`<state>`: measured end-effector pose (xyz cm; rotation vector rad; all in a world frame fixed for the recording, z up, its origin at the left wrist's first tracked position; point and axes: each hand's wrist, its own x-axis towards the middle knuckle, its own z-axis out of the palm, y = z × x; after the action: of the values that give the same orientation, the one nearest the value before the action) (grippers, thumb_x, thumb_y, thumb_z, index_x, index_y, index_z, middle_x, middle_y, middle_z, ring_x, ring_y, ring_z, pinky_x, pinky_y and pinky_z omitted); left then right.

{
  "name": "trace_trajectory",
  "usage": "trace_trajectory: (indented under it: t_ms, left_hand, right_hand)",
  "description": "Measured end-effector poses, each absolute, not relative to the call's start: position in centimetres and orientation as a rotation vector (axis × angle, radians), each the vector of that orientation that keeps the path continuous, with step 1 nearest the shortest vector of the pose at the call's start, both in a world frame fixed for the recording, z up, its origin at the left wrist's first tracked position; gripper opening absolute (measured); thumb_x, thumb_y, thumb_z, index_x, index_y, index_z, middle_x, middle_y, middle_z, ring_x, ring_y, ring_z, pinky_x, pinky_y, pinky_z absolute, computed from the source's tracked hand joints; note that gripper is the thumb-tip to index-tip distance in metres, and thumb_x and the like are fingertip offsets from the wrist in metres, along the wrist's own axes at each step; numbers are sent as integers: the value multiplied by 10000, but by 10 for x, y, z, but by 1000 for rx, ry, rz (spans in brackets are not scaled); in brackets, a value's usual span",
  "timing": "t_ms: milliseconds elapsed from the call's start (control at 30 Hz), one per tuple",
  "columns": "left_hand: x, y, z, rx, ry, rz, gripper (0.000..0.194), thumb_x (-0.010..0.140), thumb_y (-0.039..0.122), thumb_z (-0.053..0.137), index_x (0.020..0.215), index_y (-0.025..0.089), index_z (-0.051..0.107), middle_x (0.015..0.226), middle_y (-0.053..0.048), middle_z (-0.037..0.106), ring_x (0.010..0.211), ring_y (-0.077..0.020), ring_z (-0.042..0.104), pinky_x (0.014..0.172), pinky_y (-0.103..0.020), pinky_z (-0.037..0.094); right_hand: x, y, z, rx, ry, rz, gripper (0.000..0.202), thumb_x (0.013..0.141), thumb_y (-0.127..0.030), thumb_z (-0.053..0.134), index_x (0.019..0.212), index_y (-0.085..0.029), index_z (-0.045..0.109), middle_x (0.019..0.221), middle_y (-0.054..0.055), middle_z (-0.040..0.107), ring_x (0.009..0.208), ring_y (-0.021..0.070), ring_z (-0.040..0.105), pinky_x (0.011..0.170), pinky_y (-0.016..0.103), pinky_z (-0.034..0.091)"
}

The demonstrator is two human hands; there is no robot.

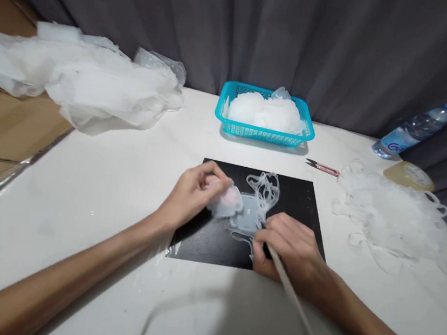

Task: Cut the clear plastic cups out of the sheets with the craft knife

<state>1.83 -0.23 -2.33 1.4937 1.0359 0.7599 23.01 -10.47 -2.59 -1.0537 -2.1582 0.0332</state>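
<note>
My left hand (200, 189) is closed in a pinch on a thin translucent whitish piece (229, 203), above the left part of a black mat (213, 248). Under and beside it, on the mat, lies a flat translucent sheet (247, 214) with small cut-outs. My right hand (291, 246) is wrapped round a long thin stick-like tool (293, 295), whose pale shaft slants down to the lower right; its working end is hidden by the fingers. Curly clear strips (266, 192) lie tangled just beyond the right fingertips, and a loose strip curls below the sheet.
A blue basket (266, 134) full of white translucent pieces stands at the back. Sheer white sheets (95, 81) are heaped over a cardboard box (8, 130) at left. On the right are pink-handled thread snips (323, 168), clear scraps (395, 226), a tape roll (410, 175) and a water bottle (415, 131).
</note>
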Motion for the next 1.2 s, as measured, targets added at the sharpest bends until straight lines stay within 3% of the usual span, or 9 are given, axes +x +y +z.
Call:
trace_trajectory:
  t_ms: [100,267,400,533,633,733,867,1200]
  left_hand:
    - [16,-8,-20,1467,881,559,279,936,438,715,925,170,641,684,24,649,541,-93,503,490,-190,346]
    - [16,-21,-15,1405,720,526,273,988,438,671,944,181,594,681,47,603,577,-82,456,543,-198,326]
    - [17,-23,-11,1352,659,518,255,1006,431,649,968,190,574,696,40,620,562,-84,450,534,-209,317]
    - [17,-24,-10,1326,617,533,245,1003,426,653,971,193,586,724,26,640,584,-97,517,542,-213,372]
    - [15,-25,-13,1372,606,553,217,999,396,669,974,187,617,803,-9,697,689,-127,622,619,-230,460]
    - [12,-25,-15,1417,605,570,160,1001,346,683,994,188,662,985,-56,764,913,-173,722,793,-262,552]
    - [10,-24,-14,1377,534,536,85,1028,284,658,1029,203,685,1218,-80,770,1179,-205,715,1031,-332,553]
    - [7,-25,-9,1417,521,513,115,1033,291,658,1069,207,726,1311,-93,755,1228,-226,708,1059,-355,557]
  right_hand:
    - [236,-100,-22,-1129,-2066,150,152,903,-48,615,961,-188,624,798,37,613,758,185,540,690,316,466]
    - [235,-100,-12,-1176,-1977,245,180,922,-128,660,1094,-183,663,846,49,638,794,200,540,720,346,474]
    - [228,-102,-11,-1193,-1933,299,135,942,-184,703,1076,-183,687,814,37,640,758,189,537,686,333,467]
    - [227,-104,-11,-1180,-1892,285,108,944,-123,699,1039,-173,708,808,33,655,754,171,536,690,319,462]
    - [228,-106,-12,-1169,-1882,225,150,927,-100,711,1056,-177,717,793,21,654,745,162,537,684,310,460]
    - [228,-108,-13,-1157,-1891,157,154,920,-101,717,1050,-182,714,770,12,641,731,159,534,669,303,466]
    - [230,-109,-14,-1164,-1913,108,150,920,-117,715,1044,-201,703,765,7,637,730,164,528,668,312,477]
    - [233,-112,-10,-1167,-1929,73,192,909,-126,723,1077,-218,710,769,8,655,735,179,574,677,330,508]
